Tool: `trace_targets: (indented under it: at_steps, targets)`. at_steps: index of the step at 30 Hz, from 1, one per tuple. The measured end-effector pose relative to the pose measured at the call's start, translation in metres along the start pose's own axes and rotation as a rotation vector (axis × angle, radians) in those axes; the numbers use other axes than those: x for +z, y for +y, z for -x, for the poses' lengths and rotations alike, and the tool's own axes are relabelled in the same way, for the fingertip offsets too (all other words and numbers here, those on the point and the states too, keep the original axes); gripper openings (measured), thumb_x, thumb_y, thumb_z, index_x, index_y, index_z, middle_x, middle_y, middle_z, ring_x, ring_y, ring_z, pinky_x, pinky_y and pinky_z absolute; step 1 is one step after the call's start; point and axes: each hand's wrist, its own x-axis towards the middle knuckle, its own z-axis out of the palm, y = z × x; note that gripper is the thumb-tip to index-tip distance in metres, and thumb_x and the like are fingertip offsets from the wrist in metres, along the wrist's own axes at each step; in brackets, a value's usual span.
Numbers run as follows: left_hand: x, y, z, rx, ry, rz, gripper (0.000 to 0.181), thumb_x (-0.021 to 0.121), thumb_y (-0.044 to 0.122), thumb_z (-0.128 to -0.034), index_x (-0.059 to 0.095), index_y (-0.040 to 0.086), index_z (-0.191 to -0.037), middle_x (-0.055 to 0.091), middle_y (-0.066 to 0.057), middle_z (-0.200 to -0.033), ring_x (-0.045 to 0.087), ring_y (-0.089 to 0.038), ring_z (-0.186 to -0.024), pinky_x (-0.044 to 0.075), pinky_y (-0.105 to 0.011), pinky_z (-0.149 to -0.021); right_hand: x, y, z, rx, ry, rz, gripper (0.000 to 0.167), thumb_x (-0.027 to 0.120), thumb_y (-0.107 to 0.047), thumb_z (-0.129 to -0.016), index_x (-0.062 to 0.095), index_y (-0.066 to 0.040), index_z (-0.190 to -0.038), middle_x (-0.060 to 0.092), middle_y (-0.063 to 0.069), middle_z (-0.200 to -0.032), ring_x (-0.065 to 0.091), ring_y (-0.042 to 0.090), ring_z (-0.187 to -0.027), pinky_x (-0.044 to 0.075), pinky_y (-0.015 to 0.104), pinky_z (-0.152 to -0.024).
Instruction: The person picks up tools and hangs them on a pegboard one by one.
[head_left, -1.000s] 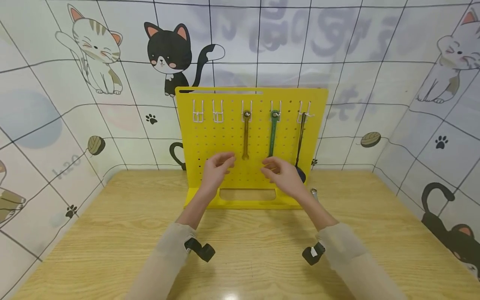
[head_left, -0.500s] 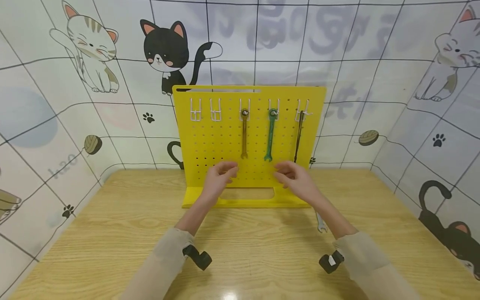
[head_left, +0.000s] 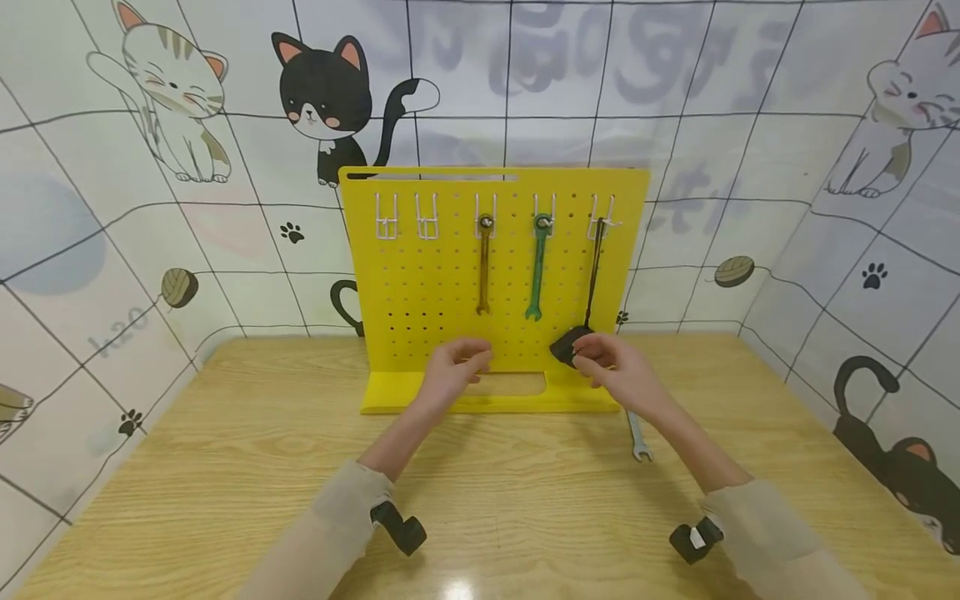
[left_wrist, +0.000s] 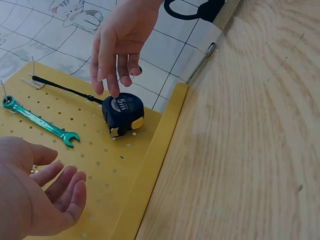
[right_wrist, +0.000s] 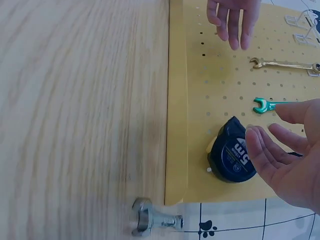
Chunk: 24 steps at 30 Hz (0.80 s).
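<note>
A black tape measure (head_left: pixel 567 346) marked 5m hangs by its strap from the rightmost hook of a yellow pegboard (head_left: pixel 450 292). My right hand (head_left: pixel 622 371) is beside it with loosely bent fingers; in the right wrist view the fingertips are close to the case of the tape measure (right_wrist: pixel 232 155), and I cannot tell whether they touch. My left hand (head_left: pixel 450 372) hovers before the lower middle of the board, fingers relaxed, holding nothing. A green wrench (head_left: pixel 537 267) and a gold wrench (head_left: pixel 483 265) hang on hooks further left.
On the wooden table (head_left: pixel 495 483), a silver wrench (head_left: pixel 637 437) lies by the board's right end, partly hidden by my right forearm in the head view. Two white hooks (head_left: pixel 386 218) at the board's upper left bear nothing. A cat-patterned wall covering (head_left: pixel 465 92) stands behind.
My right hand has moved right and slightly down, away from below the green wrench, and the tape measure's left side now shows. My left hand has shifted slightly right and down.
</note>
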Motion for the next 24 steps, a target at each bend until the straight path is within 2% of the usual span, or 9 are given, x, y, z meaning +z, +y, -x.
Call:
trace_targets:
  at_steps: [5, 10, 16, 19, 24]
  targets:
    - [0.007, -0.003, 0.002, -0.008, -0.031, 0.002, 0.031, 0.061, 0.013, -0.1019, 0.064, -0.005, -0.126, 0.067, -0.018, -0.115, 0.064, -0.036, -0.103, 0.054, -0.052, -0.092, -0.008, 0.008, 0.009, -0.004, 0.004, 0.035, 0.036, 0.062, -0.019, -0.102, 0.058, 0.003, -0.131, 0.066, 0.018, -0.113, 0.066, 0.024, -0.089, 0.059, 0.037, -0.071]
    - [0.015, -0.005, 0.004, -0.026, -0.058, -0.004, 0.030, 0.062, 0.014, -0.1015, 0.065, -0.004, -0.125, 0.067, -0.019, -0.114, 0.066, -0.033, -0.100, 0.057, -0.046, -0.088, -0.016, 0.020, 0.017, 0.033, 0.004, 0.054, 0.037, 0.061, -0.018, -0.102, 0.057, 0.005, -0.131, 0.066, 0.022, -0.115, 0.066, 0.036, -0.092, 0.060, 0.046, -0.073]
    - [0.025, -0.007, 0.006, -0.049, -0.097, 0.017, 0.031, 0.061, 0.014, -0.1016, 0.064, -0.005, -0.127, 0.066, -0.023, -0.117, 0.066, -0.033, -0.101, 0.054, -0.052, -0.093, -0.027, 0.031, 0.026, 0.068, 0.010, 0.086, 0.038, 0.060, -0.017, -0.102, 0.055, 0.006, -0.132, 0.065, 0.024, -0.116, 0.066, 0.038, -0.095, 0.060, 0.044, -0.073]
    - [0.030, -0.007, 0.007, -0.051, -0.114, 0.013, 0.029, 0.060, 0.013, -0.1023, 0.064, -0.004, -0.126, 0.065, -0.025, -0.118, 0.067, -0.031, -0.101, 0.054, -0.052, -0.093, -0.031, 0.036, 0.031, 0.077, 0.004, 0.093, 0.037, 0.061, -0.014, -0.101, 0.055, 0.008, -0.131, 0.065, 0.026, -0.116, 0.067, 0.037, -0.095, 0.061, 0.041, -0.072]
    - [0.040, -0.007, 0.007, -0.052, -0.145, 0.012, 0.030, 0.060, 0.014, -0.1023, 0.065, -0.005, -0.125, 0.066, -0.021, -0.118, 0.067, -0.032, -0.102, 0.055, -0.050, -0.092, -0.035, 0.044, 0.039, 0.099, -0.040, 0.093, 0.040, 0.064, -0.013, -0.100, 0.053, 0.011, -0.130, 0.065, 0.027, -0.114, 0.068, 0.037, -0.092, 0.060, 0.038, -0.069]
